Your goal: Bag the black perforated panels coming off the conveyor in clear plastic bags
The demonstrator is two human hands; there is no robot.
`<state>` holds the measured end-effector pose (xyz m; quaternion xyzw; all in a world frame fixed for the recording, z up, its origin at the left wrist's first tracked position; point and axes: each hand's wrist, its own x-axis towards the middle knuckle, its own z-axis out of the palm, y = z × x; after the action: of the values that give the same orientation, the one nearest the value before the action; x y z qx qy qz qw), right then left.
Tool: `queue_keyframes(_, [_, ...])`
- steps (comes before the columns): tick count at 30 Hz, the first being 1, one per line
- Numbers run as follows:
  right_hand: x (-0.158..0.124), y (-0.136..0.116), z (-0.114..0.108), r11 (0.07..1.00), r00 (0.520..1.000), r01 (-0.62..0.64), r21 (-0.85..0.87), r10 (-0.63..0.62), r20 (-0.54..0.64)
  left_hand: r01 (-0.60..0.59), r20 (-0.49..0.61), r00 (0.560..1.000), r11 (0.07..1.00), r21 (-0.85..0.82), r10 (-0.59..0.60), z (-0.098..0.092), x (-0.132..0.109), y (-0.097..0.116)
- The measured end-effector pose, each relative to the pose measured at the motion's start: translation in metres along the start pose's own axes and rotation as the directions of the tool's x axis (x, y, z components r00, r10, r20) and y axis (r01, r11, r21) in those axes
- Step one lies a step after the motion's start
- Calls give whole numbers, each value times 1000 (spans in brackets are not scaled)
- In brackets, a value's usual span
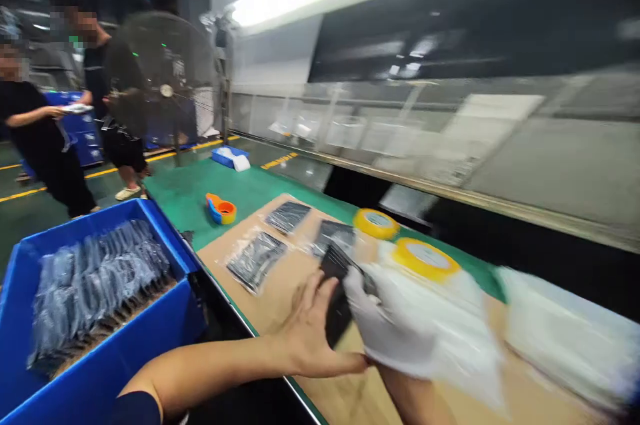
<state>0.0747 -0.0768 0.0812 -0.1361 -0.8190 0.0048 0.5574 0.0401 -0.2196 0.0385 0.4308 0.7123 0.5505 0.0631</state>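
So, nearest first: the left hand [310,325] is spread, palm down, its fingers [320,285] against the edge of a black packet [336,298], with a dark sleeve [135,410] at the upper arm. The right hand [385,322] is blurred and partly hidden by white plastic; it seems to meet the packet's other edge, but whether it pinches anything is hard to tell. The packet sits between the hands, just above a kraft board [260,308]. A stack of white bags [440,332] lies under and right of the right hand, blurred. As far as things lie, three packets in clear sleeves [255,262] are already out on the board, and a blue bin [100,372] at left holds many packets [95,285] in overlapping rows. So a good number seem bagged; how many are left is unclear. Nothing blocks the hands.

Further on, two yellow tape rolls [425,258] sit beyond the bags, and an orange-and-blue tape dispenser [221,208] sits on a green mat [200,198]. Past that are a blue tray [230,158], a standing fan [160,72] and two co-workers [40,132] at a distance.
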Motion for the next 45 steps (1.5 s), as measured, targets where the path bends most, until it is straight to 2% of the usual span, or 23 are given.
queue_keyframes(2, [0,-5,-12,998,996,65,-17,-66,-58,-32,33,999,996,78,29,16,-12,0])
queue_keyframes(6, [4,-9,-23,997,997,-32,67,37,-68,-154,-7,988,978,142,157,27,-14,0])
queue_keyframes(11, [-1,-5,-26,987,986,-138,86,146,-86,-210,-67,969,935,285,238,12,-3,-3])
queue_keyframes(13, [-3,-3,-26,968,973,-213,133,223,-62,-247,-41,961,914,323,274,4,3,-6])
queue_keyframes(15, [-6,-2,-26,931,956,-289,224,295,7,-252,-10,964,922,294,266,-7,11,-11])
queue_keyframes(17, [-10,1,-28,888,936,-350,299,338,95,-177,-31,982,957,229,189,-21,22,-16])
queue_keyframes(20, [-19,11,-34,862,914,-405,306,365,179,67,-139,988,997,44,-60,-55,44,-30])
queue_keyframes(22, [-28,20,-36,856,899,-430,287,376,226,229,-154,954,956,-183,-258,-84,62,-46])
queue_keyframes(24, [-37,31,-37,842,872,-468,270,389,298,335,-139,900,859,-386,-414,-113,77,-64])
queue_keyframes(26, [-46,39,-36,828,843,-502,249,403,357,435,-87,849,783,-445,-522,-136,88,-83])
queue_keyframes(28, [-53,45,-36,820,820,-525,229,416,393,527,-48,802,743,-412,-595,-149,95,-99])
queue_keyframes(30, [-59,50,-36,814,810,-535,228,418,411,587,-39,769,730,-351,-637,-154,98,-110])
queue_keyframes(33, [-66,54,-38,810,795,-543,220,411,446,612,-60,760,744,-270,-647,-149,100,-121])
queue_keyframes(38, [-73,60,-44,819,780,-538,201,393,486,613,-83,779,783,-109,-622,-141,104,-134])
queue_keyframes(45, [-75,64,-53,822,760,-547,160,407,507,553,-182,833,789,267,-523,-145,110,-142])
